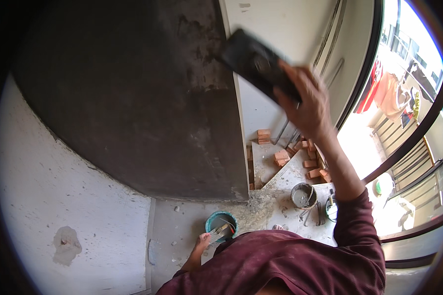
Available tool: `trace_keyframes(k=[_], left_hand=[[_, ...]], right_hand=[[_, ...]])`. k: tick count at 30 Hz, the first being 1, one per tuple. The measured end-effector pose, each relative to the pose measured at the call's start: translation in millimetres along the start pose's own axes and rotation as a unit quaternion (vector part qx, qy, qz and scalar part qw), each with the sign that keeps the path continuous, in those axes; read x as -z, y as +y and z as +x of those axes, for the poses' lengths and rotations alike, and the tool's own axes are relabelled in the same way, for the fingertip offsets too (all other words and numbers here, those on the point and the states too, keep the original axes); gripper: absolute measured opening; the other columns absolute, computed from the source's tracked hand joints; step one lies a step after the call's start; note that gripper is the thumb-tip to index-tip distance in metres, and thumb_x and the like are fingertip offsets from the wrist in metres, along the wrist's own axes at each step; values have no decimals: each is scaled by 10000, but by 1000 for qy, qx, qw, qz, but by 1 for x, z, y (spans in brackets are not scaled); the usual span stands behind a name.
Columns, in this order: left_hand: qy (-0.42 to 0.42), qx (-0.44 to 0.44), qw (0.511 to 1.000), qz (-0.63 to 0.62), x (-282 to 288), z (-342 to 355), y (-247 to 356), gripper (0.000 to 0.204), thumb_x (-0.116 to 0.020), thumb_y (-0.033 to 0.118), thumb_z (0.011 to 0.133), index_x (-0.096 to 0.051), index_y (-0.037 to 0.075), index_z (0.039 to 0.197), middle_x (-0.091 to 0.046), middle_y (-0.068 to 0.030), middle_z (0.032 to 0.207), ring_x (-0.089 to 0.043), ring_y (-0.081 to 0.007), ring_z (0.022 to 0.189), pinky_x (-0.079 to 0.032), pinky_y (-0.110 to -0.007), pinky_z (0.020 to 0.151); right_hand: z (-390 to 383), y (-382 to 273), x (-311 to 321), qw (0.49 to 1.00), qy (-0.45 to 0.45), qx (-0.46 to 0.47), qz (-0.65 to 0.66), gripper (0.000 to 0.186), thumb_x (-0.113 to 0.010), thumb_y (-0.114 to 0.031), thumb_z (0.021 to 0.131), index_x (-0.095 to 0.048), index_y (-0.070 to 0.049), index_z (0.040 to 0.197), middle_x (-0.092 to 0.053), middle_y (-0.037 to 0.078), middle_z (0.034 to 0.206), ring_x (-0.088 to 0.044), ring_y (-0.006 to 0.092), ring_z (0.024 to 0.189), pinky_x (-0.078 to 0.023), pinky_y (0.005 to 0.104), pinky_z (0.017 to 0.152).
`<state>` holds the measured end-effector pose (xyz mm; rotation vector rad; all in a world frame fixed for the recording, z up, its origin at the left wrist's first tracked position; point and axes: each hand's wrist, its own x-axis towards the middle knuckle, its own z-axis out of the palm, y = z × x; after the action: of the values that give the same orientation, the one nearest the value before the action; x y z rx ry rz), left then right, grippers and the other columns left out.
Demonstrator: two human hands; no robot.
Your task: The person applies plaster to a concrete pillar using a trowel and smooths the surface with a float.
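My right hand (307, 101) is raised in front of me, closed around a black rectangular plastering float (258, 64). The float is tilted, and its far end overlaps the right edge of the dark grey plastered wall (133, 108); whether it touches is unclear. Motion blurs both hand and float a little. Low down, my left hand (203, 240) is closed on a small trowel (217, 231) with a pale flat part and a wooden-looking piece. That trowel shows over the rim of a teal bucket (208, 222) on the floor.
A dark bucket of grey mix (303, 195) stands right of the wall's foot, with a white container (332, 212) beside it. Orange bricks (281, 157) lie around pale boards (270, 167). Metal rods (327, 34) lean behind my right arm. A large window opening (374, 88) is at the right.
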<state>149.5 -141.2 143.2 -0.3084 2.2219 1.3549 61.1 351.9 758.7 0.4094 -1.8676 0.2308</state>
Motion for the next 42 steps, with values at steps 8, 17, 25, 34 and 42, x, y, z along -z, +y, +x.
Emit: trace_keyframes(k=[8, 17, 25, 34, 42], left_hand=[[-169, -56, 983, 40, -68, 43, -43, 299, -598, 295, 903, -707, 43, 1023, -671, -12, 816, -608, -101, 767, -470, -294, 678], [-172, -83, 981, 23, -52, -5, -51, 296, -559, 311, 885, -643, 40, 802, -557, -38, 639, -563, -135, 609, -454, -315, 578], [-154, 67, 985, 47, 7, -23, -114, 293, -570, 314, 864, -642, 50, 758, -562, -5, 615, -542, -123, 556, -443, -325, 532], [-142, -74, 987, -15, -74, -8, -42, 312, -543, 294, 917, -667, 8, 925, -676, -100, 814, -637, -168, 794, -491, -342, 712], [-201, -76, 975, 55, -51, -33, -23, 311, -552, 302, 927, -661, 15, 977, -673, -86, 879, -629, -160, 845, -485, -333, 757]], right_hand=[[162, -26, 1, 965, -85, 159, -190, 364, -686, -17, 773, -602, -61, 1125, -600, 122, 1009, -604, 306, 879, -529, 411, 725], [-202, -50, -98, 928, -358, 101, -17, 406, -605, -48, 765, -646, -57, 1169, -566, 74, 992, -558, 234, 927, -495, 382, 768], [86, -44, -33, 973, -25, 152, -173, 490, -740, -61, 748, -630, -85, 1225, -636, 121, 1159, -621, 322, 983, -516, 410, 826], [-106, -48, -100, 927, -306, 170, -136, 504, -645, -93, 723, -619, -94, 1227, -536, 59, 1135, -534, 245, 1035, -497, 381, 822], [-130, -47, -50, 981, -81, -164, 62, 518, -692, -71, 808, -513, -8, 1290, -583, 214, 1113, -586, 388, 1022, -478, 461, 898]])
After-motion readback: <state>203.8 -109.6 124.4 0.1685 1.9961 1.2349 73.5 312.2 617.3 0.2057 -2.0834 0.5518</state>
